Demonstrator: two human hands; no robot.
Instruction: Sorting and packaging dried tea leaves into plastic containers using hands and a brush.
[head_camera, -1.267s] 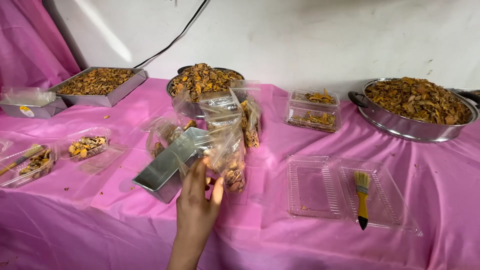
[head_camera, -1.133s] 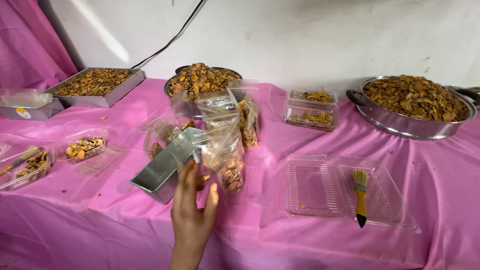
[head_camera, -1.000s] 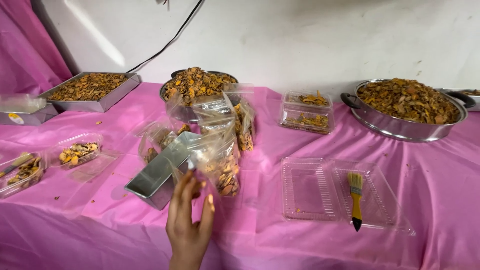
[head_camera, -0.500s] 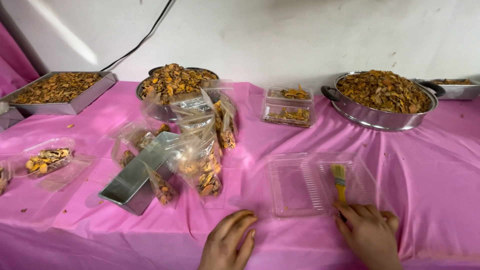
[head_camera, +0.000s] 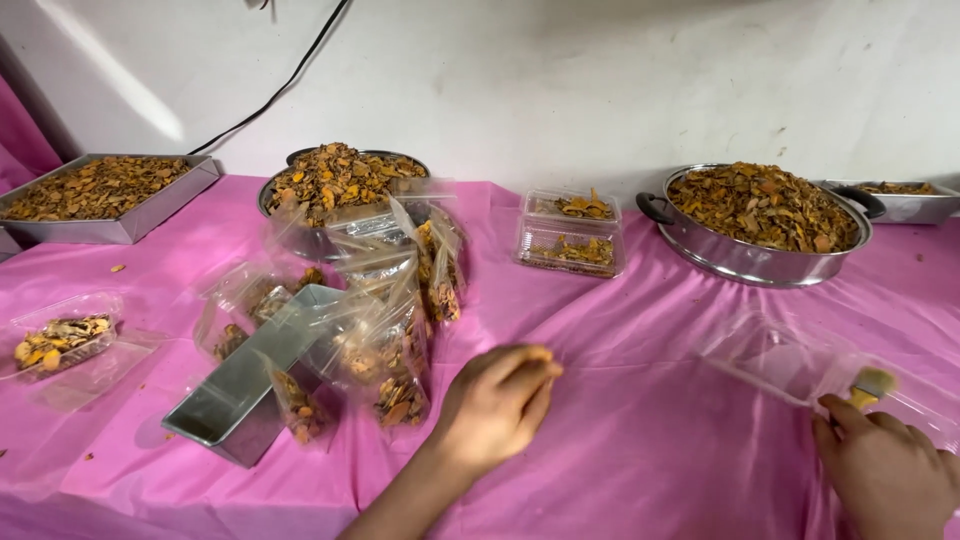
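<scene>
A: Our right hand (head_camera: 890, 475) has its grip closed round the yellow handle of the brush (head_camera: 868, 386), low at the near right. Half a second ago it was only reaching for that handle.

B: And the clear clamshell tray (head_camera: 775, 355) has gone with it. It lay flat and open in the middle of the counter (head_camera: 640, 420) then; now it sits further right, tilted, with the brush head on it.

A: Our left hand (head_camera: 497, 403) has come forward too, from the near edge to just beside the bags of dried chips (head_camera: 395, 335). Its fingers are curled loosely and we see nothing in them.

B: So the tray and brush are in hand, and the bags lie untouched against the tipped metal pan (head_camera: 245, 385).

A: Beyond them, the round bowl (head_camera: 345, 185) heaped with chips, two filled clamshell boxes (head_camera: 570, 232), and the big steel pan (head_camera: 760, 222) far right.

B: A flat tray (head_camera: 105, 195) of chips far left.
</scene>
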